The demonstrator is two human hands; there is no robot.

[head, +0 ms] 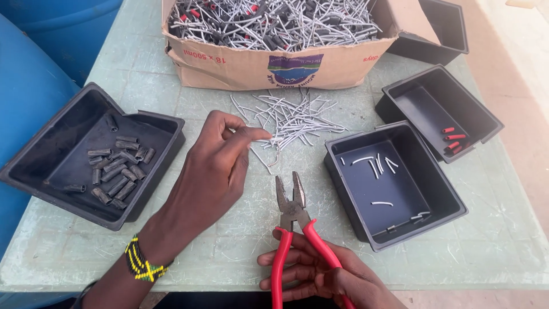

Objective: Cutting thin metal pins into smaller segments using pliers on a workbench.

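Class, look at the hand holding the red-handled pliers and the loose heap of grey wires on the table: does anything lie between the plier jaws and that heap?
Nothing visible does. The pliers in the right hand point at the wire heap across bare table. The left hand pinches a wire at the heap's near-left edge, beside that path.

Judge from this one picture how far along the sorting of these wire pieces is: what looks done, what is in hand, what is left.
Done: dark sleeves lie in the left tray, a few white bits and red caps in trays on the right. In hand: the left hand pinches a wire at the loose pile; the right hand holds red pliers. Left: a cardboard box heaped full, so it looks early.
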